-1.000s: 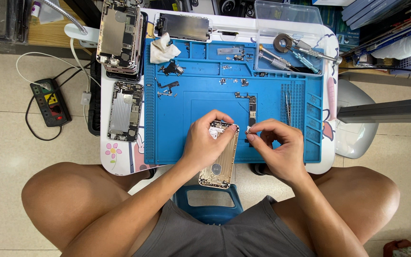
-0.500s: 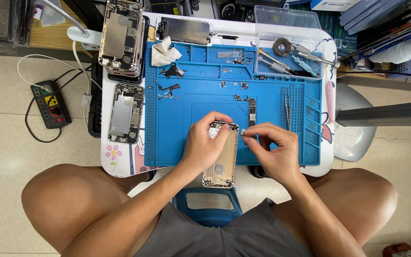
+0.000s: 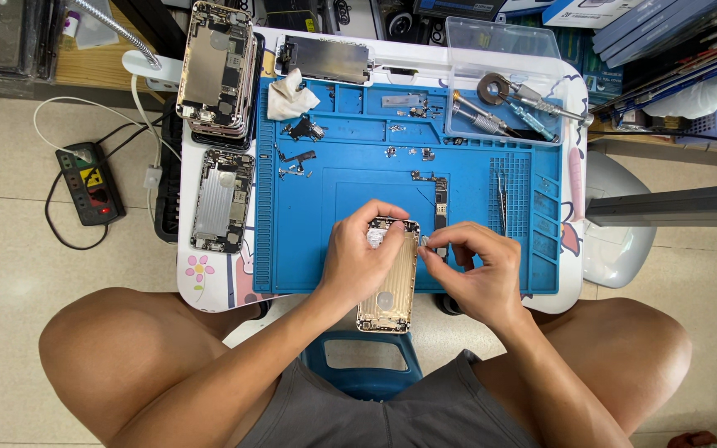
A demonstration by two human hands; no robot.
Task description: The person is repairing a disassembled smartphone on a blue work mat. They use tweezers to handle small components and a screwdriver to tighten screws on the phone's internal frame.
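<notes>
- Gold-coloured phone housing (image 3: 388, 278) is gripped at centre frame by the left hand (image 3: 357, 265), fingers wrapped over its upper left edge; its lower end overhangs the blue repair mat (image 3: 334, 178) toward the lap.
- At the housing's upper right corner, the right hand (image 3: 479, 274) is pinched narrow on a small part too small to identify.
- Loose tiny screws and flex parts (image 3: 296, 162) are spread on the mat's upper left; tweezers (image 3: 501, 199) lie just right of the hands.
- Other opened phones (image 3: 221, 199) are stacked at upper left, and screwdrivers sit in a clear tray (image 3: 504, 79) at upper right.
- Judged risks: the pinched part could slip and be lost on the floor, because the housing is held past the mat's edge; a sliding wrist could scatter the loose screws.
</notes>
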